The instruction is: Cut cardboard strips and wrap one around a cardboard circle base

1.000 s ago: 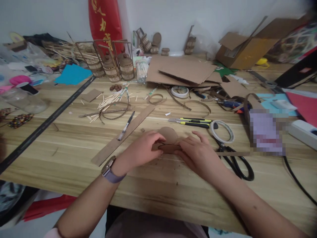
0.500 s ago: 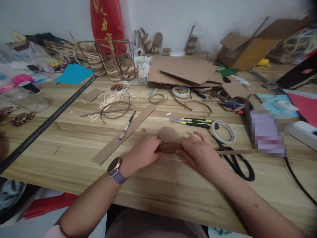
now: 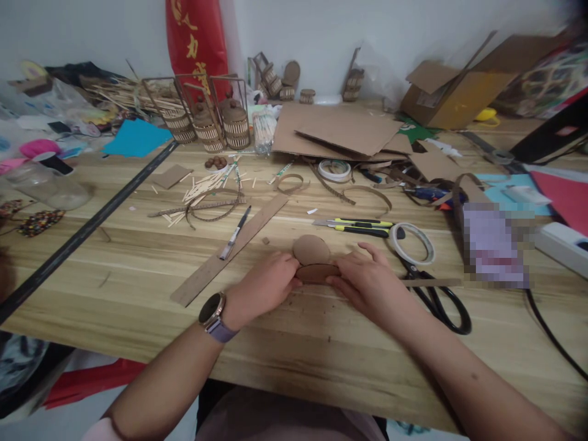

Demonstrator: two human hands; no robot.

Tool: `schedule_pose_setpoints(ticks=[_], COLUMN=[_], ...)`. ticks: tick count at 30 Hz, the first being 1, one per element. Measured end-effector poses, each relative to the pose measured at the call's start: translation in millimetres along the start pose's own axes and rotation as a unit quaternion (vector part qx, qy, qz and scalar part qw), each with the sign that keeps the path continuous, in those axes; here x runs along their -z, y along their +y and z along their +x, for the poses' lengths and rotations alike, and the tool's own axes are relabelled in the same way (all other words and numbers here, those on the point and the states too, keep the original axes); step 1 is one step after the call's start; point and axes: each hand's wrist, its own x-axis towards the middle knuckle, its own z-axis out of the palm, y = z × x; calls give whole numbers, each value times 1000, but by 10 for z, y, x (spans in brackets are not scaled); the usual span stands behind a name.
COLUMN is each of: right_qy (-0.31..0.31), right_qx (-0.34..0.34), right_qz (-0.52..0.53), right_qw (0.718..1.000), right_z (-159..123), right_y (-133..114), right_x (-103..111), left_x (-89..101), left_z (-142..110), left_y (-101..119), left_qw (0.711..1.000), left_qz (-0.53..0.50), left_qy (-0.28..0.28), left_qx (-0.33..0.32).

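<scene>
Between my two hands is a round cardboard disc (image 3: 318, 274), tilted on edge and seen at a slant. My left hand (image 3: 273, 278), with a watch on its wrist, pinches the disc's left end. At the right end, my right hand (image 3: 365, 275) grips it between thumb and fingers, the index finger raised off it. Just behind lies a second cardboard disc (image 3: 311, 250), flat on the table. A cardboard strip (image 3: 248, 236) with a pen (image 3: 235, 234) across it lies to the left. Scissors (image 3: 436, 300) rest beside my right forearm, partly under a narrow strip.
Right of centre lie a utility knife (image 3: 362, 227) and a tape roll (image 3: 413, 243). Loose sticks (image 3: 202, 188) and curled strips lie farther back. Small lidded stick baskets (image 3: 236, 125), cardboard sheets (image 3: 340, 128) and an open box (image 3: 454, 86) stand along the back.
The view has shifted very slightly. Both hands keep the same hold on the tilted cardboard disc, and nothing else visibly moves.
</scene>
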Motion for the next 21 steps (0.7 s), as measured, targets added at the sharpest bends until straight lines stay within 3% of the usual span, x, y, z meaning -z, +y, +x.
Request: schedule_pose_setpoints(ticks=[5,10,13,17,19,21], right_qy=[-16,0,17,56,80,87], right_qx=[-7,-12,-19,-64,-104,-130], right_qz=[15,27,50,126,181,242], right_qw=[1000,1000,998,988,975,957], right_z=[9,11,10,16,23,33], right_y=[14,32,62,94,88,66], right_x=[10,-10,15,144,221,281], left_x=[-21,-50,-12,65,68,37], left_z=[6,35,37,5,-6,-1], left_y=[-5,9,44,90,100,107], left_qw=[1000,996,998,986,959,924], left_qz=[21,84,63,-117,-237,-350], left_qy=[5,-9,11,102,139,138], left_qx=[-12,-13,10,57,65,67])
